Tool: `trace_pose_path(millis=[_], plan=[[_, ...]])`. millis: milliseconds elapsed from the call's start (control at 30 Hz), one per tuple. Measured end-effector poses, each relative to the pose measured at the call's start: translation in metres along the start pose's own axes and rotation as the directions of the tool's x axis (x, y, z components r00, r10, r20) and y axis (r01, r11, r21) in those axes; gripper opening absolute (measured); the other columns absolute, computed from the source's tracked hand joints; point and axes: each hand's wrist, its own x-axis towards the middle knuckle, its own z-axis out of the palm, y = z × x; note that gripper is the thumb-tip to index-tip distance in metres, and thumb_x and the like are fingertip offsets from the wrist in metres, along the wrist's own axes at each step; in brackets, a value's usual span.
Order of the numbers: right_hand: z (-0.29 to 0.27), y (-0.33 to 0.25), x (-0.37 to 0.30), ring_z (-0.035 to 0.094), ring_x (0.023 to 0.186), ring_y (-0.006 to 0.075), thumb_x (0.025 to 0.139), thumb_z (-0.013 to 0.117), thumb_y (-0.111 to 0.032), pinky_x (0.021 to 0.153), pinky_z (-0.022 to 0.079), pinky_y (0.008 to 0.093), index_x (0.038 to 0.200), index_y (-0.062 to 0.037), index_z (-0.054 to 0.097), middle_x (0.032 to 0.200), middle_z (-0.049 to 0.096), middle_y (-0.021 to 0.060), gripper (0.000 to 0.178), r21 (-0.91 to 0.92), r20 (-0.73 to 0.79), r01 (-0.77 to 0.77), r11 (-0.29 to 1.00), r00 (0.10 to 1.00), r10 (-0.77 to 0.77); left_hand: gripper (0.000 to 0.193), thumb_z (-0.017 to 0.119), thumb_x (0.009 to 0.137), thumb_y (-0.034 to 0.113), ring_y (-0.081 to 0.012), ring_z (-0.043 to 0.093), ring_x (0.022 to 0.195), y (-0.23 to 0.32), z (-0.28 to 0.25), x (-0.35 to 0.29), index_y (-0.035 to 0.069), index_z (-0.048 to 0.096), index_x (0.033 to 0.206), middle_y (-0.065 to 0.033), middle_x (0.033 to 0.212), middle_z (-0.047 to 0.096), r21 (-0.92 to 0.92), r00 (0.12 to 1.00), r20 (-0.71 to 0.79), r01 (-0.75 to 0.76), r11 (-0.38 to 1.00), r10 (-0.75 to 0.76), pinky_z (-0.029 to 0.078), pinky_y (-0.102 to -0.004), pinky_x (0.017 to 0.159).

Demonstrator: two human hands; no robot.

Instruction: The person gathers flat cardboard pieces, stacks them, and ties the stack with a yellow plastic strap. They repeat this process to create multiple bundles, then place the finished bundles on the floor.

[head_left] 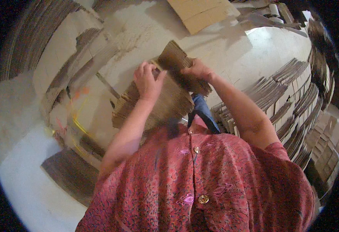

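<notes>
Between right fingers [190, 70], clamped: small cardboard bundle [171, 55] | at left fingers [142, 69]: larger cardboard stack [170, 101] | left grip: cannot tell

A tan cardboard sheet [204, 14] lies on the pale floor [132, 25], with yellow strands [77, 121] at left.

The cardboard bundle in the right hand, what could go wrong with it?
The cardboard bundle might slip or fan apart, because it's made of many loose-looking layers and the right hand grips just one side. Its edges look rough, so they could perhaps scratch bare fingers. The layered piles on the right look uneven, so a bump might make some slide.
</notes>
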Motion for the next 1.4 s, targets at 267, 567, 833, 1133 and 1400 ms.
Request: trace_pose_path(millis=[267,567,833,1133,1400], plan=[[-0.038,-0.018,-0.039,0.058,0.081,0.0152,0.072,0.062,-0.019,0.075,0.047,0.0319,0.104,-0.0013,0.057,0.090,0.064,0.0119,0.037,-0.053,-0.251,0.123,0.991,0.959,-0.133,0.055,0.072,0.069,0.027,-0.0299,0.043,0.108,0.002,0.004,0.007,0.008,0.043,0.111,-0.0119,0.116,0.047,-0.026,0.999,0.049,0.024,0.999,-0.022,0.027,-0.0446,0.093],[-0.097,-0.023,-0.059,0.057,0.089,0.0318,0.068,0.060,-0.010,0.077,0.045,0.0388,0.117,0.0036,0.042,0.097,0.057,0.0207,0.054,-0.488,-0.736,-0.158,0.858,0.603,-0.308,0.057,0.071,0.070,0.025,-0.0315,0.041,0.113,0.014,0.009,0.015,0.005,0.044,0.115,-0.0149,0.118,0.048,0.046,0.999,0.041,-0.002,0.999,0.000,0.025,-0.0444,0.098],[-0.133,-0.039,-0.017,0.040,0.112,0.0424,0.068,0.064,-0.008,0.093,0.036,0.0425,0.127,0.0050,0.030,0.123,0.040,0.0268,0.070,-0.609,-0.756,-0.299,0.735,0.499,-0.423,0.056,0.070,0.069,0.023,-0.0323,0.040,0.112,0.019,0.004,0.017,0.006,0.043,0.116,-0.0143,0.119,0.045,0.054,0.996,0.087,0.005,0.999,-0.010,0.024,-0.0474,0.097],[-0.144,-0.106,0.116,0.027,0.125,0.0421,0.077,0.057,-0.016,0.096,0.022,0.0627,0.130,-0.0011,0.028,0.133,0.030,0.0255,0.062,-0.790,-0.609,-0.439,0.428,0.474,-0.637,0.054,0.070,0.069,0.030,-0.0332,0.041,0.108,0.017,0.006,0.013,0.007,0.047,0.112,-0.0139,0.118,0.045,0.102,0.997,0.062,0.034,0.994,-0.041,0.025,-0.0488,0.095],[-0.138,-0.100,0.205,0.025,0.128,0.0362,0.083,0.053,-0.027,0.096,0.024,0.0622,0.132,-0.0066,0.029,0.138,0.027,0.0177,0.058,-0.876,-0.471,-0.292,0.384,0.691,-0.549,0.055,0.069,0.069,0.032,-0.0320,0.042,0.109,0.011,0.008,0.013,0.006,0.049,0.112,-0.0126,0.118,0.046,0.090,0.999,0.042,0.016,0.996,-0.020,0.026,-0.0491,0.093]])
